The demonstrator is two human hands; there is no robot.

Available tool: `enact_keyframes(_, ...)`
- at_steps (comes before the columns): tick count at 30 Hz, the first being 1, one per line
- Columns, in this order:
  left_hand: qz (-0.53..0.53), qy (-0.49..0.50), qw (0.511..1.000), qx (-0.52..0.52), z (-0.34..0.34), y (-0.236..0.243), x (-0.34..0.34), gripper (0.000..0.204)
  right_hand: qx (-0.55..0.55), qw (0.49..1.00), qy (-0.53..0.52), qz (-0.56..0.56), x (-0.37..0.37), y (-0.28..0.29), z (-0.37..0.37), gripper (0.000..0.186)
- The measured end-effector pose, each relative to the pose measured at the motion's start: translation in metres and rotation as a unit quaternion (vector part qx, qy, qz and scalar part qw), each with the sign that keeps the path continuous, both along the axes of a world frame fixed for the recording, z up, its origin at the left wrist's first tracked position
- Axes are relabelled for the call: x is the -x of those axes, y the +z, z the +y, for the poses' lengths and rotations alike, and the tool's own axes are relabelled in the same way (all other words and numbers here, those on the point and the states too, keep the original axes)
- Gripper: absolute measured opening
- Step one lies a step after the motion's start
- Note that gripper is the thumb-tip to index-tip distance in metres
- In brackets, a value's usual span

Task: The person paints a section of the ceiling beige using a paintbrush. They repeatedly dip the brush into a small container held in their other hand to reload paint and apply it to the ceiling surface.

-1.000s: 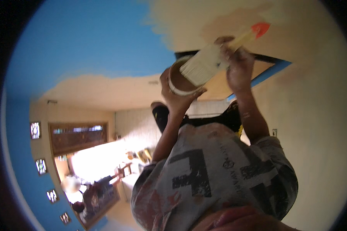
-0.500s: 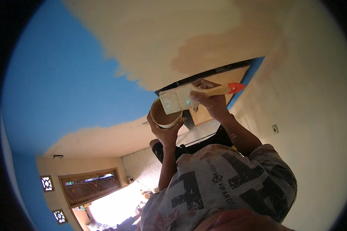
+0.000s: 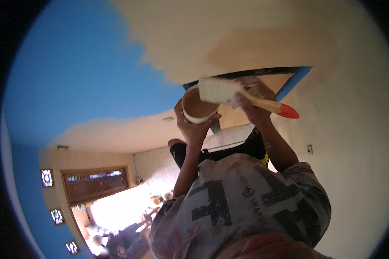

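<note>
My left hand (image 3: 193, 130) is wrapped round a small white pot (image 3: 197, 120) of beige paint, its mouth tipped into view. In my right hand (image 3: 258, 110) is a wide flat paintbrush (image 3: 215, 91) with a wooden handle and a red end. The brush's pale, paint-covered bristles point left and overlap the upper right of the pot's rim. Whether they touch the rim cannot be made out. Motion blurs the brush head and the fingers slightly.
Blue paint (image 3: 86, 82) meets a fresh beige coat (image 3: 181, 39) along a ragged edge. Behind my hands is a dark-framed opening (image 3: 268, 72). A small wall fitting (image 3: 309, 149) is on the right. At lower left are a bright doorway (image 3: 116, 220) and a partly visible person (image 3: 125, 244).
The brush has lifted and shifted right from over the pot's mouth, its handle now sloping down to the right. The pot has moved slightly up and right; the view has shifted too.
</note>
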State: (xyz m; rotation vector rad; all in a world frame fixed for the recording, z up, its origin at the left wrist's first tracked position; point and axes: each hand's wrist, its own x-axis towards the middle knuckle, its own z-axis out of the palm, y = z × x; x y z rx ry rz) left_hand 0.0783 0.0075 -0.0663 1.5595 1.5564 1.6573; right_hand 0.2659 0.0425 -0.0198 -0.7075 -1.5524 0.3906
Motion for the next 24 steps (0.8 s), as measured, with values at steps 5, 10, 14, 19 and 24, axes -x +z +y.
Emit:
enact_keyframes(5, -0.006, -0.006, 1.0, 0.009, 0.0, -0.005, 0.001, 0.097, -0.015, 0.997, 0.068, -0.014, -0.001, 0.001, 0.007, 0.017)
enact_keyframes(10, -0.036, -0.014, 0.999, 0.016, -0.003, -0.006, 0.0, 0.096, 0.124, 0.985, 0.086, 0.087, 0.002, 0.007, -0.006, 0.018)
enact_keyframes(14, -0.015, 0.003, 0.999, 0.031, -0.001, -0.003, 0.0, 0.097, 0.098, 0.984, 0.061, 0.138, 0.008, -0.002, -0.002, 0.019)
enact_keyframes(19, -0.01, 0.002, 1.0, 0.025, 0.001, -0.006, 0.002, 0.096, 0.103, 0.989, 0.079, 0.074, 0.011, 0.0, -0.006, 0.027)
enact_keyframes(24, -0.037, -0.015, 0.999, 0.036, 0.0, -0.002, -0.002, 0.096, 0.119, 0.925, 0.117, 0.343, -0.007, -0.021, 0.016, 0.015)
